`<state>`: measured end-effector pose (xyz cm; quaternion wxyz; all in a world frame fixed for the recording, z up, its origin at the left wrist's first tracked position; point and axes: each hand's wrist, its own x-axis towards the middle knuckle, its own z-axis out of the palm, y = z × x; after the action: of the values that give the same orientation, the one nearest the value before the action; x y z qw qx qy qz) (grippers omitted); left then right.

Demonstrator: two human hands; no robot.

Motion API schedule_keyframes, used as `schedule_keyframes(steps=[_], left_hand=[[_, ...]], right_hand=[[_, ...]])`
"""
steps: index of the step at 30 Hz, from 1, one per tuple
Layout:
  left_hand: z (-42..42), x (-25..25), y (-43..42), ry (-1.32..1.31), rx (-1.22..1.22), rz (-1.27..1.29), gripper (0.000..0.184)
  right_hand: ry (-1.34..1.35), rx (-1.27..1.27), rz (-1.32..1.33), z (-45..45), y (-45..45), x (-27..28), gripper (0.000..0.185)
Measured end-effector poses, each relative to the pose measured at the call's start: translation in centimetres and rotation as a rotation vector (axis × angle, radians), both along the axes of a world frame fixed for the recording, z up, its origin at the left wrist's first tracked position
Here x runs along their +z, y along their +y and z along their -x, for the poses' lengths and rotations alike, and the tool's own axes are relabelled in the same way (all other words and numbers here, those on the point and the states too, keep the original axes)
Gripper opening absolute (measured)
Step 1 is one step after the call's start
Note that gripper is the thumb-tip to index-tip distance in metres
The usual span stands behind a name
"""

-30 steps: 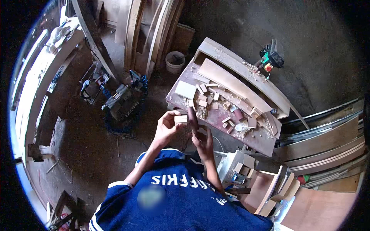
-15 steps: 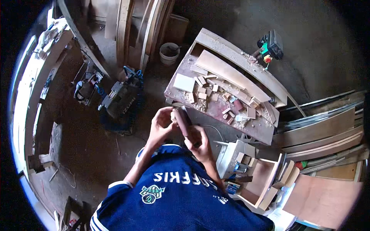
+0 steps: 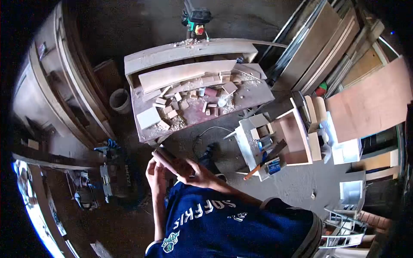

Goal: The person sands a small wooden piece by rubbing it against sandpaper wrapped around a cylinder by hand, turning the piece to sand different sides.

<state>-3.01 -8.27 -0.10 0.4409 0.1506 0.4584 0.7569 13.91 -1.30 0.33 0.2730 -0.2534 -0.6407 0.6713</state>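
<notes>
Between my two hands is a reddish-brown sandpaper roll (image 3: 171, 163), tilted, with its far end pointing up and left. My left hand (image 3: 155, 173) has its fingers closed at the roll's left side. Around the near right end, my right hand (image 3: 193, 171) is wrapped with fingers bent. Just beyond the hands stands a workbench (image 3: 254, 96) strewn with wood offcuts and shavings. A pale square board (image 3: 148, 118) lies at its near left corner, and a dark red piece (image 3: 211, 92) sits among the small blocks.
An open wooden drawer box (image 3: 297, 142) stands right of the bench, with a handsaw (image 3: 266, 159) on a white cabinet beside it. A bucket (image 3: 119, 100) is on the floor at left. Long boards (image 3: 309, 47) lean at upper right. A cable crosses the floor near the bench.
My view has turned right, so the bench sits further left and more of the room at right shows. Both hands still hold the roll, which now tilts more toward level.
</notes>
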Motion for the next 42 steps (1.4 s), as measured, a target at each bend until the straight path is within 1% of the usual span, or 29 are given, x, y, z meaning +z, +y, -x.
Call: schedule_keyframes(steps=[2,4,5,6,7,9,11,12,13,15,16,19,20,22,23,24,25,26,27,28,30,33,34,35,37,38,39,41,42], left_hand=[[0.1,-1.4,0.1,0.076,-0.086,-0.017,0.024],[-0.4,-1.3,0.4,0.055,-0.083,0.000,0.024],[-0.8,-1.2,0.5,0.037,-0.092,-0.017,0.026],[-1.2,0.3,0.6,-0.006,-0.112,0.011,0.027],[-1.1,0.0,0.5,-0.008,-0.123,0.029,0.026],[-1.1,-1.5,0.0,-0.028,-0.181,0.007,0.026],[-1.0,-2.9,-0.3,0.056,-0.140,0.020,0.026],[-1.3,-2.0,-0.4,-0.025,-0.130,-0.007,0.026],[-1.1,-1.8,-0.7,-0.022,-0.130,0.003,0.026],[-1.2,-1.5,-1.2,-0.009,-0.122,0.038,0.026],[-1.4,-1.3,-1.3,-0.015,-0.115,-0.005,0.027],[-1.7,-1.7,-1.7,-0.031,-0.071,-0.003,0.028],[-1.4,-1.8,-2.3,0.010,-0.123,0.032,0.027],[-1.6,-1.9,-2.6,0.026,-0.106,0.087,0.026],[-1.7,-1.8,-2.8,0.000,-0.125,0.137,0.025],[-1.7,-2.0,-2.7,0.095,-0.162,0.082,0.024],[-2.3,-2.1,-2.8,0.081,-0.139,0.044,0.023],[-2.6,-2.2,-3.1,0.000,-0.152,0.115,0.022],[-2.9,-1.9,-3.0,0.032,-0.178,0.013,0.024],[-3.3,-1.6,-3.2,0.058,-0.154,0.130,0.027],[-3.7,-1.9,-3.3,-0.006,-0.175,0.083,0.030],[-3.4,-4.0,-3.6,-0.116,-0.152,0.066,0.030],[-3.5,-3.6,-3.5,-0.122,-0.142,0.025,0.031],[-2.9,-3.0,-3.8,-0.029,-0.209,0.124,0.033],[-3.0,-4.8,-4.0,-0.099,-0.195,0.096,0.032],[-3.0,-5.9,-3.4,-0.167,-0.186,0.057,0.032],[-3.2,-4.6,-3.2,-0.182,-0.189,0.131,0.027],[-3.5,-3.7,-2.4,-0.160,-0.225,0.199,0.024],[-3.6,-4.2,-2.8,-0.159,-0.279,0.106,0.023]], right_hand=[[-0.173,-0.025,-0.008,-0.7,0.7,1.7,0.062],[-0.034,-0.098,-0.086,-1.4,0.4,0.9,0.056],[-0.052,0.014,-0.009,-1.4,0.7,0.2,0.058],[-0.166,0.045,-0.152,-1.8,0.7,1.7,0.059],[-0.115,-0.009,-0.161,-1.7,0.3,2.5,0.059],[-0.145,-0.112,-0.101,-1.3,-0.2,0.3,0.060],[-0.142,-0.058,-0.053,-2.0,-0.5,-0.7,0.061],[-0.099,-0.015,-0.052,-1.7,-0.5,1.1,0.058],[-0.076,0.019,0.061,-1.7,-1.0,1.4,0.069],[-0.158,0.023,0.019,-1.9,-1.1,-0.2,0.071],[-0.144,0.004,0.120,-1.8,-1.1,-0.3,0.072],[0.007,-0.009,-0.014,-1.6,-1.2,-0.9,0.071],[-0.080,0.053,-0.096,-1.9,-1.2,-1.1,0.074],[-0.160,0.101,0.079,-2.2,-1.5,1.0,0.072],[-0.250,-0.041,-0.144,-2.6,-2.3,-3.7,0.070],[-0.202,-0.066,-0.053,-2.6,-2.4,-4.5,0.071],[-0.150,-0.090,0.036,-2.0,-1.9,-3.1,0.073],[-0.276,0.050,-0.009,-3.0,-1.0,-1.3,0.078],[-0.159,0.039,-0.046,-2.8,-1.2,-0.3,0.070],[-0.046,0.023,-0.075,-2.9,-1.7,0.0,0.062],[-0.157,0.085,0.071,-3.7,-2.0,-1.2,0.062],[-0.083,-0.025,0.065,-4.8,-2.8,-4.3,0.064],[-0.060,0.037,0.008,-4.9,-2.2,-2.2,0.064],[-0.090,-0.035,-0.289,-5.0,-2.4,-1.2,0.063],[-0.175,-0.041,-0.266,-5.1,-2.9,-3.4,0.064],[-0.203,0.013,-0.087,-5.8,-2.6,-3.6,0.066],[-0.238,0.051,0.088,-5.8,-1.9,-1.5,0.068],[-0.135,-0.010,-0.124,-5.9,-1.9,-1.3,0.063],[-0.064,-0.028,-0.172,-5.9,-1.9,0.0,0.061]])
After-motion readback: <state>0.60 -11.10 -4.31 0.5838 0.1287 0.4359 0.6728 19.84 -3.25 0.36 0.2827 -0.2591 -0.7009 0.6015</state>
